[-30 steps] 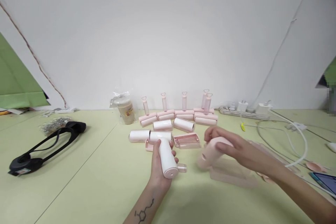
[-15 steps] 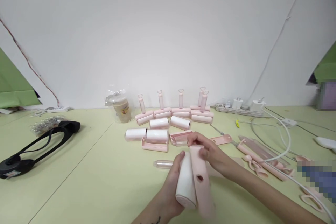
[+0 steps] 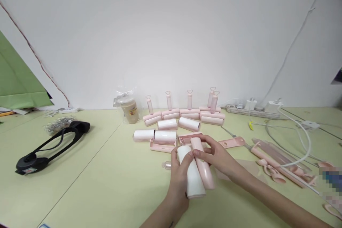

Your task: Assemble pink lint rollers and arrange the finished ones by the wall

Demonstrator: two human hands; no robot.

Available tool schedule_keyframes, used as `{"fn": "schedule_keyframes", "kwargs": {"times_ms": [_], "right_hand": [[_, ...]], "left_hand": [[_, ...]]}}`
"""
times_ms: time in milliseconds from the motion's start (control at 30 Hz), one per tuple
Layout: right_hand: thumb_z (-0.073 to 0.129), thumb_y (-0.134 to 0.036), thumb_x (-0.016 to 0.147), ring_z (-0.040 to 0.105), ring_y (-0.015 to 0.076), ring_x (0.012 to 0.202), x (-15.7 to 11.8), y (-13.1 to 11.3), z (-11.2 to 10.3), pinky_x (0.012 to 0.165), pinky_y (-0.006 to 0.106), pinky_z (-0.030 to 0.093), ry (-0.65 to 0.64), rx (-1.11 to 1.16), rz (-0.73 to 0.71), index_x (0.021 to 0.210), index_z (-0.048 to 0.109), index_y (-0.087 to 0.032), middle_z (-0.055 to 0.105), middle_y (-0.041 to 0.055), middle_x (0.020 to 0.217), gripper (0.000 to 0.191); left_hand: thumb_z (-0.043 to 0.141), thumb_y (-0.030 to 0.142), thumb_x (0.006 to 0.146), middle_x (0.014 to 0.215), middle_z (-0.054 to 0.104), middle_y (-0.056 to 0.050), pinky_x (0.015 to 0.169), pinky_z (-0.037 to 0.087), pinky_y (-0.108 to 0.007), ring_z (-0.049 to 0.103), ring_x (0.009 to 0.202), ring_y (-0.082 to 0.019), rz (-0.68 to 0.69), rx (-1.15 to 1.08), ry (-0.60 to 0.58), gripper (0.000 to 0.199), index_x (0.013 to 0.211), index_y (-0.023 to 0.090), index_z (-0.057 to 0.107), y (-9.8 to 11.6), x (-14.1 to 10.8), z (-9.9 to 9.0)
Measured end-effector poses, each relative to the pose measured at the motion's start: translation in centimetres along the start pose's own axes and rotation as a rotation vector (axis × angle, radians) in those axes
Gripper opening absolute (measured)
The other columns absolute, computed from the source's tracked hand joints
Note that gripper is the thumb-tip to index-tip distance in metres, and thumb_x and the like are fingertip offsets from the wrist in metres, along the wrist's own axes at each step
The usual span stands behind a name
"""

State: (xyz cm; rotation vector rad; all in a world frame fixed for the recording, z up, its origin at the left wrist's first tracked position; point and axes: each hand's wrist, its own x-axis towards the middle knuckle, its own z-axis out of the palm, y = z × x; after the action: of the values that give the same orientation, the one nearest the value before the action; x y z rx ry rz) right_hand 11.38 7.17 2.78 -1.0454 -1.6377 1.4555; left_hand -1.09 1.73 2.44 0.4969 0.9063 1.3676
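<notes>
My left hand (image 3: 179,174) is closed round a white lint roller roll (image 3: 194,180), tilted toward me. Alongside it, touching or nearly so, is a long pink lint roller cover (image 3: 205,171), with my right hand (image 3: 213,151) wrapped on its upper part. The cover's rounded outer side faces up. Just left of my left hand lies a clear tube handle (image 3: 166,165), mostly hidden. Past the hands rest an open pink roller case (image 3: 162,146) and loose white rolls (image 3: 165,136).
Assembled pink rollers (image 3: 212,118) with upright heart-topped handles stand along the wall. A bagged cup (image 3: 130,110) is left of them, a black strap-like frame (image 3: 53,149) further left. Pink parts (image 3: 278,174), white cables (image 3: 307,139) and a power strip (image 3: 251,112) lie right.
The pink cover has turned over, from its flat side with a hole to its rounded side. My left hand's grip has shifted up the white roll. The view has swung slightly left.
</notes>
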Motion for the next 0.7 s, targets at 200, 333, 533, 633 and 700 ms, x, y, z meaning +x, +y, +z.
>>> {"fn": "schedule_keyframes", "kwargs": {"times_ms": [200,333,533,633,700], "right_hand": [[0.053,-0.041,0.079,0.054,0.0129,0.065,-0.7,-1.7,-0.5,0.056,0.025,0.044,0.210,-0.076,-0.140,0.103,0.046,-0.022,0.055,0.0006,0.087,0.032],[0.040,-0.041,0.086,0.054,0.0151,0.070,-1.9,-1.8,0.6,0.060,0.026,0.044,0.168,-0.046,-0.133,0.104,0.043,-0.023,0.054,-0.0001,0.083,0.026],[0.031,-0.042,0.090,0.052,0.0179,0.087,-2.8,-0.3,2.5,0.071,0.029,0.043,0.137,-0.146,-0.150,0.109,0.037,-0.028,0.051,0.0006,0.094,0.024],[0.031,-0.043,0.090,0.052,0.0177,0.084,-2.8,-0.3,2.3,0.069,0.029,0.044,0.122,-0.193,-0.151,0.110,0.035,-0.028,0.049,0.0015,0.095,0.025],[0.031,-0.043,0.090,0.053,0.0170,0.080,-2.8,-0.5,2.1,0.065,0.028,0.045,0.104,-0.212,-0.141,0.110,0.035,-0.028,0.049,0.0017,0.095,0.026]], "left_hand": [[0.064,0.037,0.073,0.079,0.061,-0.003,0.064,0.050,-0.029,0.064,0.077,-0.020,0.017,-0.019,0.068,0.035,0.097,0.022,0.043,0.2,0.5,-0.2],[0.063,0.044,0.072,0.080,0.060,-0.003,0.064,0.050,-0.029,0.063,0.077,-0.021,-0.073,-0.083,0.037,0.039,0.098,0.021,0.044,-0.1,0.6,-0.4],[0.060,0.053,0.070,0.086,0.062,-0.005,0.048,0.044,-0.022,0.063,0.070,-0.019,-0.227,-0.020,-0.005,0.049,0.103,0.020,0.047,-0.6,0.2,-0.5],[0.059,0.052,0.071,0.090,0.062,-0.004,0.048,0.044,-0.021,0.063,0.073,-0.018,-0.218,0.016,-0.053,0.048,0.107,0.022,0.045,-0.5,0.0,-0.4],[0.060,0.048,0.073,0.091,0.062,-0.004,0.052,0.047,-0.022,0.063,0.074,-0.018,-0.194,0.021,-0.103,0.047,0.109,0.024,0.042,-0.4,-0.1,-0.3]]}}
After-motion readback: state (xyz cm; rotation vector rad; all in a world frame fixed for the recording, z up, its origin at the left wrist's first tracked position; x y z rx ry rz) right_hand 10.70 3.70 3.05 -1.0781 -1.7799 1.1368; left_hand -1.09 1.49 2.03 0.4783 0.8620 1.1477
